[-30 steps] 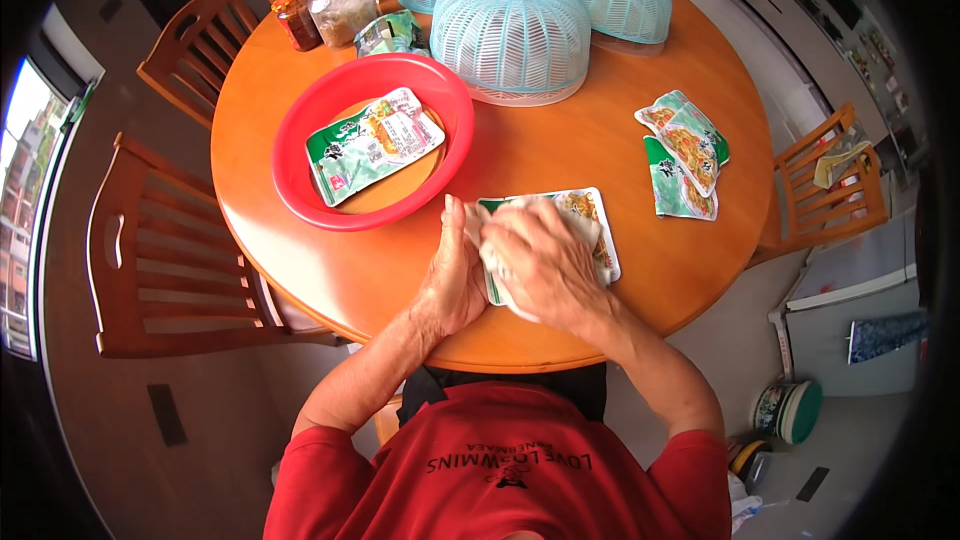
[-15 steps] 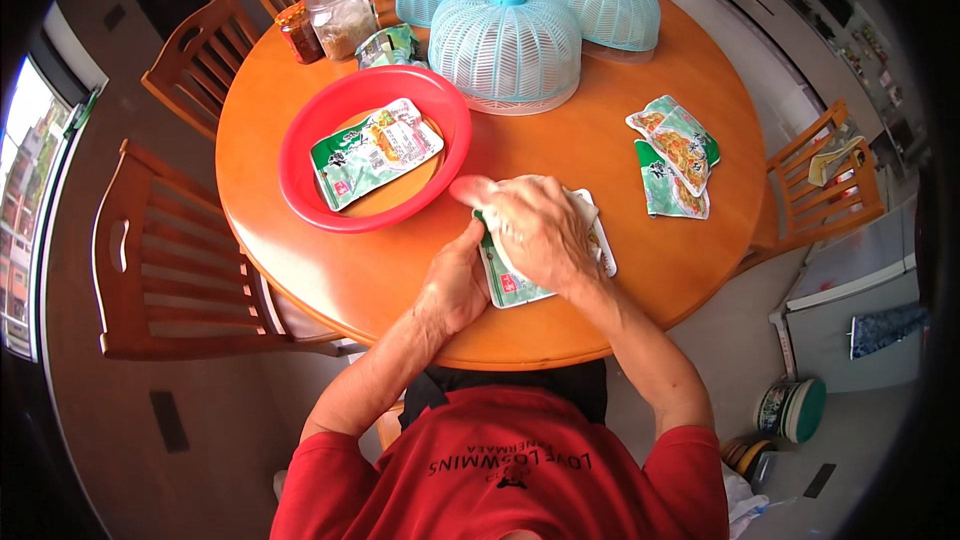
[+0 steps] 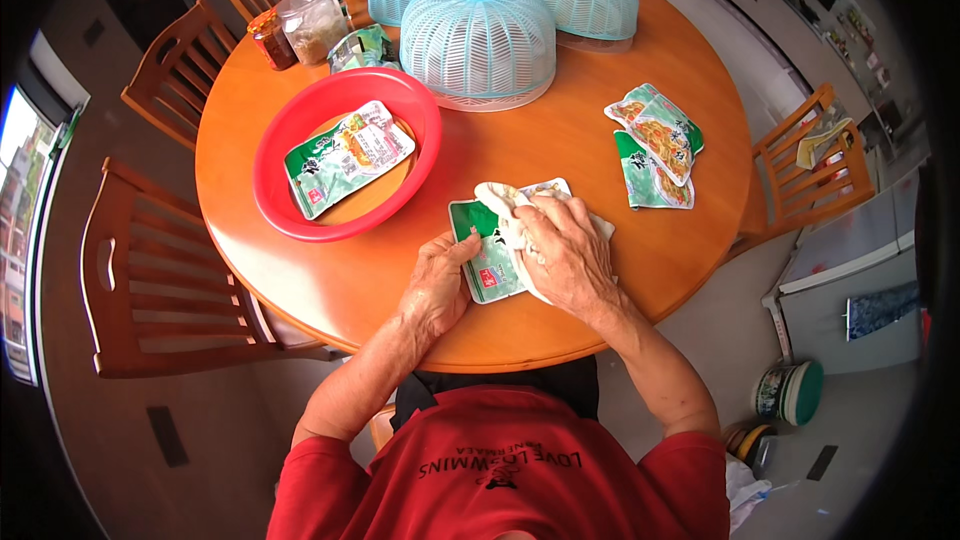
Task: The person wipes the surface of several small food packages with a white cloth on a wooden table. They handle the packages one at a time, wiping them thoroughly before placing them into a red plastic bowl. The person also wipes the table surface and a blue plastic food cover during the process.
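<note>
A flat green and white food packet (image 3: 488,265) lies on the table's near side in front of me. My left hand (image 3: 437,280) pinches its left edge, with the thumb on top. Bunched under my right hand (image 3: 572,255) is a whitish cloth (image 3: 503,205), pressed onto the packet's face with curled fingers. Hand and cloth cover much of the packet's middle and right part. Up and to the left, a red basin (image 3: 270,185) holds another such packet (image 3: 350,155), lying flat.
Several similar packets (image 3: 655,145) overlap at the right of the round wooden table (image 3: 690,70). Toward the back stand blue mesh food covers (image 3: 480,45), a jar with a red lid (image 3: 272,40), a clear jar (image 3: 312,25) and a crumpled green bag (image 3: 362,48). Wooden chairs (image 3: 160,270) surround the table.
My right hand and the cloth have moved from the packet's upper left corner toward its middle and right, baring the green corner. My left hand stays at the left edge. The view has shifted slightly.
</note>
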Motion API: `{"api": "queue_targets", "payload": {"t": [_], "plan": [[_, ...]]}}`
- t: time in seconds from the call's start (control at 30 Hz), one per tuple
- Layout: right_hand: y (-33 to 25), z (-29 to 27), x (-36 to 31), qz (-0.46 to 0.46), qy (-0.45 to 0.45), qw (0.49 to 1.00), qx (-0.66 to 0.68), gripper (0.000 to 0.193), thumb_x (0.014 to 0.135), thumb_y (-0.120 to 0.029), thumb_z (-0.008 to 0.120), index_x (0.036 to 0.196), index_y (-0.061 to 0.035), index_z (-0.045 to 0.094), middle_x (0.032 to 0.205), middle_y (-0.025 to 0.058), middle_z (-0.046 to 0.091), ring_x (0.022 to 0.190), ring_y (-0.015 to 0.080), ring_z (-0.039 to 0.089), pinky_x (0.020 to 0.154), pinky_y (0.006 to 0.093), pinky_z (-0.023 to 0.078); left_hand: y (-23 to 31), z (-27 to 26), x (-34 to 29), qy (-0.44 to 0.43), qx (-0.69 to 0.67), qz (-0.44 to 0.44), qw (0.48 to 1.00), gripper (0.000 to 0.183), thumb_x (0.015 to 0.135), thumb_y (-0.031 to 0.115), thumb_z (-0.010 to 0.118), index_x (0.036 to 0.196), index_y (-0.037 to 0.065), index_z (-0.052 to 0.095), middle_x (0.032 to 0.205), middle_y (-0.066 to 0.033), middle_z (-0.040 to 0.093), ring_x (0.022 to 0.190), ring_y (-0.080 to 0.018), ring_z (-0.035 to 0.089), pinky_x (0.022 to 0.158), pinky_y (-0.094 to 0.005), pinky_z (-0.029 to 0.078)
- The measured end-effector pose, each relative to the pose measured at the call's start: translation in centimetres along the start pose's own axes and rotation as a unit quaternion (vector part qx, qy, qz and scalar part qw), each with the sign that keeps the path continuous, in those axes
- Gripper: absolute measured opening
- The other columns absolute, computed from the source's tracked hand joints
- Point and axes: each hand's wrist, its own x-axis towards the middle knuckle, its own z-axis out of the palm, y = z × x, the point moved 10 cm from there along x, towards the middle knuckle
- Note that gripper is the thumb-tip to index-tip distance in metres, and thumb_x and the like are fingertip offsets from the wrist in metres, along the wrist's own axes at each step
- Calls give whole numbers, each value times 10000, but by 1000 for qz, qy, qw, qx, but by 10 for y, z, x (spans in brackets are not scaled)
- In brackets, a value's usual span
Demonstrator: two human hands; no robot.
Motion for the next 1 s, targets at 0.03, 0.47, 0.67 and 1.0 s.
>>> {"api": "queue_targets", "payload": {"t": [0.03,0.47,0.67,1.0], "plan": [[5,1,1,17,1,1000,1,350,744,-104,733,1076,-80,625,1072,91,615,984,327,562,867,420,483,-1,-1,1,0,0,4,1000,191,977,64,508,1119,-20,604,1042,-107,674,916,-207,669,884,-399,555],[50,-27,-31,36,-6,993,-116,310,744,-159,730,1021,-61,632,1069,101,591,1074,327,538,894,454,479,2,-9,-2,33,-25,12,999,195,1009,103,486,1114,-24,591,1039,-109,669,922,-209,668,868,-404,576],[73,-49,-59,193,-14,980,38,293,736,-120,741,1009,-61,651,1019,109,603,993,321,577,875,439,482,0,-8,3,10,-27,-1,1000,260,1013,163,485,1169,-28,568,1103,-146,662,985,-265,673,909,-446,560],[-66,7,-22,-110,23,992,52,302,747,-146,738,1034,-80,673,1069,64,609,1012,269,563,894,410,469,-4,-21,4,32,-72,-53,995,220,1033,191,459,959,32,592,902,-74,633,811,-198,617,788,-370,548]]}}
